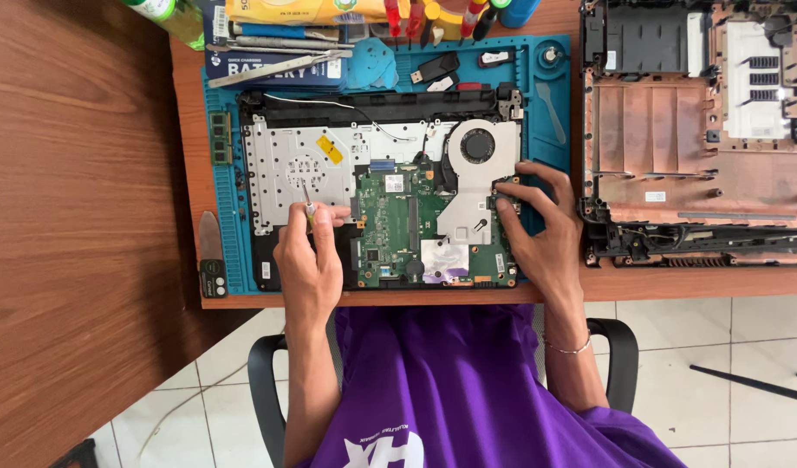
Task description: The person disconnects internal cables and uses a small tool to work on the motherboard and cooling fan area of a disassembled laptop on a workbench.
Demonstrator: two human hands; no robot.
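Pinching a small screwdriver (pixel 306 201) in my left hand (pixel 310 260), fingers clamped, tip on the opened laptop (pixel 381 199) left of its green motherboard (pixel 407 230). My right hand (pixel 537 230) rests spread at the motherboard's right edge. A yellow sticker (pixel 330 150) sits upper-left of the motherboard.

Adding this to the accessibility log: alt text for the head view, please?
Seen from above, a person's left hand holds a thin screwdriver to an opened laptop base with a green circuit board on a blue work mat, while the right hand presses its right edge. A removed reddish laptop bottom cover lies to the right.
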